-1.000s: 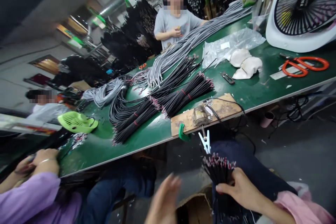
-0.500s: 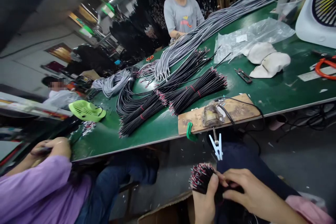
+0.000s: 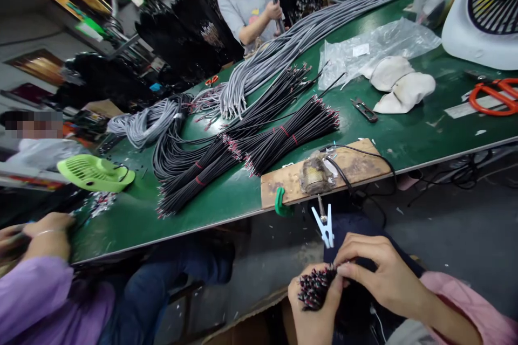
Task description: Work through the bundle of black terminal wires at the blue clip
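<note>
My left hand [image 3: 313, 307] is closed around a bundle of black cables [image 3: 314, 288], low in the view above my lap. The cut ends face up towards me and show short red, white and dark wires. My right hand [image 3: 370, 267] meets it from the right, thumb and forefinger pinched on a cable end at the bundle's upper edge; the fingertips partly hide it. Just above my hands, a light blue clothespin-like clip [image 3: 325, 225] hangs from the metal tip of a tool fixed on a wooden board [image 3: 360, 164].
On the green table [image 3: 226, 202] lie tied black cable bundles [image 3: 283, 137], long grey cables [image 3: 283, 56], a plastic bag [image 3: 380, 51], orange-handled scissors [image 3: 493, 98] and a white fan [image 3: 465, 38]. A person in purple [image 3: 36, 302] sits at left. A cardboard box edge [image 3: 243, 318] is below.
My view has shifted, so the table's things sit further left. My hands have tilted the bundle, and the right fingers now pinch at its ends. The person opposite has lifted grey cables.
</note>
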`<state>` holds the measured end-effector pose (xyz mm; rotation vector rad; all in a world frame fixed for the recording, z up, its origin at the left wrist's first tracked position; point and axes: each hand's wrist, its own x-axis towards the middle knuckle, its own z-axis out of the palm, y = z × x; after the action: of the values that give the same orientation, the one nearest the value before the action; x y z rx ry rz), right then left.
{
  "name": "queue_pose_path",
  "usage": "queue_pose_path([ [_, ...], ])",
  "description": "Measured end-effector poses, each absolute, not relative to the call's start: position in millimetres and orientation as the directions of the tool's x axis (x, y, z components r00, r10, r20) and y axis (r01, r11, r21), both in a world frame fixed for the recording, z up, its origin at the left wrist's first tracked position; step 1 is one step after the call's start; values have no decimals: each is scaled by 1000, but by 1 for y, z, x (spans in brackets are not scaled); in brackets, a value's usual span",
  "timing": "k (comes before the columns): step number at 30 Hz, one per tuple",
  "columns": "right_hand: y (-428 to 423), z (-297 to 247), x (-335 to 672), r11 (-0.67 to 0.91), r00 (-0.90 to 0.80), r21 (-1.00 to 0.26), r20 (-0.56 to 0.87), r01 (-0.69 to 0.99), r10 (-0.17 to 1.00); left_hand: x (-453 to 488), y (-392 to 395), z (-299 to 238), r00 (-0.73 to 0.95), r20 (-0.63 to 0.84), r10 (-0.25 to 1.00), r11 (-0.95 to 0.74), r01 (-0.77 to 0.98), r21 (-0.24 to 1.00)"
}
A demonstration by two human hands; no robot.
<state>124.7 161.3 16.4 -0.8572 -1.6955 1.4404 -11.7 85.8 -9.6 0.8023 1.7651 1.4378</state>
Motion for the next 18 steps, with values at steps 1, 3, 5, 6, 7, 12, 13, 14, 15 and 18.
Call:
queue_pose_path([
  [1,162,15,125,132,-497,-991,100,29,862,-10,88,-6,-538,-140,831,166,1,986],
  [3,162,13,126,103,-486,-994,68,44,871,-7,93,0,-514,-108,851,94,-54,994],
  [5,164,11,127,41,-497,-999,18,35,868,-4,94,4,-529,-95,843,61,-80,995],
  [6,164,9,128,6,-505,-1000,-4,18,863,-3,94,5,-542,-113,832,71,-97,993],
  [7,165,9,130,-16,-516,-1000,-13,-1,856,-2,93,5,-552,-149,820,96,-124,988],
  [12,171,12,139,126,-653,-988,151,-85,742,-3,86,-2,-474,-251,844,131,-271,954],
  [13,172,12,139,152,-673,-983,183,-106,717,-3,85,-4,-460,-245,853,120,-283,952],
  [14,173,12,140,161,-677,-979,201,-123,708,-3,85,-6,-451,-235,861,105,-295,950],
  [15,173,11,139,158,-669,-978,206,-133,714,-2,84,-8,-446,-225,866,87,-309,947],
  [18,170,0,138,111,-604,-988,156,-112,782,4,84,-17,-450,-198,871,12,-383,924],
])
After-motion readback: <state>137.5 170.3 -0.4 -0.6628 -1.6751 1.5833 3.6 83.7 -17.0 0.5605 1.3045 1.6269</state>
